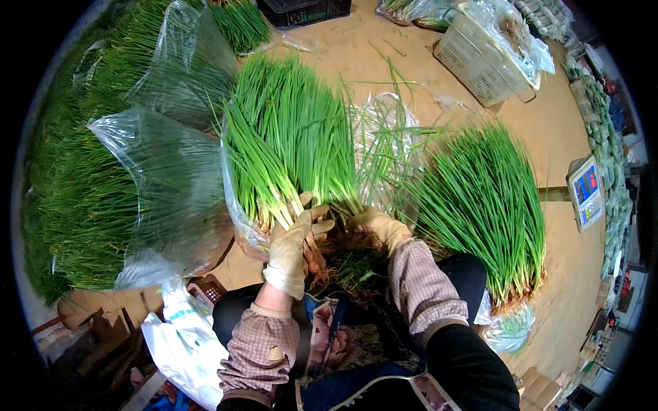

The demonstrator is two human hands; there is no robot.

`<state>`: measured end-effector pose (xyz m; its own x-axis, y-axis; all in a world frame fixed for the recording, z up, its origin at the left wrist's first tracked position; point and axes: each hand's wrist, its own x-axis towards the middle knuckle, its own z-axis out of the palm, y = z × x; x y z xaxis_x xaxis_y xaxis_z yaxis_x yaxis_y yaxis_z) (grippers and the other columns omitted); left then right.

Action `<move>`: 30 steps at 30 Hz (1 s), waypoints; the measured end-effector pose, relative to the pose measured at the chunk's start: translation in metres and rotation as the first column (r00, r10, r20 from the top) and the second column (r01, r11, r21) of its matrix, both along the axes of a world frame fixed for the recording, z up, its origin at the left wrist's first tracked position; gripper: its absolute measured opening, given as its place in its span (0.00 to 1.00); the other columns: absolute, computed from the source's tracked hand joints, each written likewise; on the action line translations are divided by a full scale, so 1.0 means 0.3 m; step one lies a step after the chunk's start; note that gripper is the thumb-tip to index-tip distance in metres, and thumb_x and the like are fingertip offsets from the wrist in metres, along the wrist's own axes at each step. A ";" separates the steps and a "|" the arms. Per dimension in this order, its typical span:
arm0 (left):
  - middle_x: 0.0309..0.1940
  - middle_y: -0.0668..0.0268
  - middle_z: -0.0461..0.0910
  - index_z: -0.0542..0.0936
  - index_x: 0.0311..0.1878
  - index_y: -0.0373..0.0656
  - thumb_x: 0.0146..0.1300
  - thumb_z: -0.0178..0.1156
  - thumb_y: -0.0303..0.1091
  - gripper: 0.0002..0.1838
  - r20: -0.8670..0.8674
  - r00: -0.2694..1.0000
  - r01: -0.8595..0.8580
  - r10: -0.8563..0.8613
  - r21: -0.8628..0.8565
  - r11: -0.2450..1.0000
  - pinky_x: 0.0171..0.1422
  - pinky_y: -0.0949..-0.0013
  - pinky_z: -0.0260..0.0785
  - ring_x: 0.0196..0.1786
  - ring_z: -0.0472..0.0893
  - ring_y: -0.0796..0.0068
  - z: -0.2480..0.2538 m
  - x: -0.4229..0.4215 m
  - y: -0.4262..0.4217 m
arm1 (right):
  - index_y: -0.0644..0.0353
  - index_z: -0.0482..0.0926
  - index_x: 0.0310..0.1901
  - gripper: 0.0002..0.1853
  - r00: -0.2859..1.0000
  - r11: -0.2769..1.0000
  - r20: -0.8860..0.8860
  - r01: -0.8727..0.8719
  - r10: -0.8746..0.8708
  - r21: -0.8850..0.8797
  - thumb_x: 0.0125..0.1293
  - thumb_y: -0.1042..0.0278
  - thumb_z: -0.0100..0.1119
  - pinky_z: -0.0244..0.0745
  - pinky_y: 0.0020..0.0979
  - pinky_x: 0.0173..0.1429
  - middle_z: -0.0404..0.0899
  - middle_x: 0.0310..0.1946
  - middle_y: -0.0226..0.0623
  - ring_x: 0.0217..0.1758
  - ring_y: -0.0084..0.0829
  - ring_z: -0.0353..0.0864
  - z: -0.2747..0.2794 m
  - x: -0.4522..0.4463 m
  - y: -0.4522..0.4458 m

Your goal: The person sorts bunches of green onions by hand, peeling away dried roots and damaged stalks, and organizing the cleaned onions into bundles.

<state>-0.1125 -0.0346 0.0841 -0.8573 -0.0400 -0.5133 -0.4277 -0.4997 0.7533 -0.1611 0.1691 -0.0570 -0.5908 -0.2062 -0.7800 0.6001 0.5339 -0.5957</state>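
Note:
My left hand [295, 240], in a pale glove, curls round a few spring onions [269, 179]. Their white stems run into the hand, and reddish roots [316, 263] hang out below the palm. My right hand [375, 225], also gloved, closes on the lower stems of more spring onions [336, 157]; its fingertips are partly hidden. A thick bunch of spring onions [284, 103] lies in front of both hands, leaves pointing away from me. Dark green trimmings and roots [353, 267] lie in my lap between the wrists.
Another large bunch of spring onions [480, 212] rests at the right, roots towards me. Many more [89, 192] are heaped at the left under clear plastic sheeting [171, 185]. Further off are a white basket [473, 58], a black crate [305, 14] and a digital scale [587, 192].

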 end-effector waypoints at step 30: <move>0.45 0.58 0.75 0.70 0.59 0.46 0.63 0.55 0.44 0.23 -0.114 0.993 0.067 -0.036 0.286 0.956 0.24 0.80 0.71 0.32 0.74 0.80 0.017 0.199 -0.085 | 0.74 0.61 0.58 0.36 0.877 0.290 0.099 0.259 -0.469 -0.921 0.48 0.66 0.61 0.72 0.24 0.35 0.74 0.38 0.41 0.32 0.25 0.72 0.770 0.328 0.007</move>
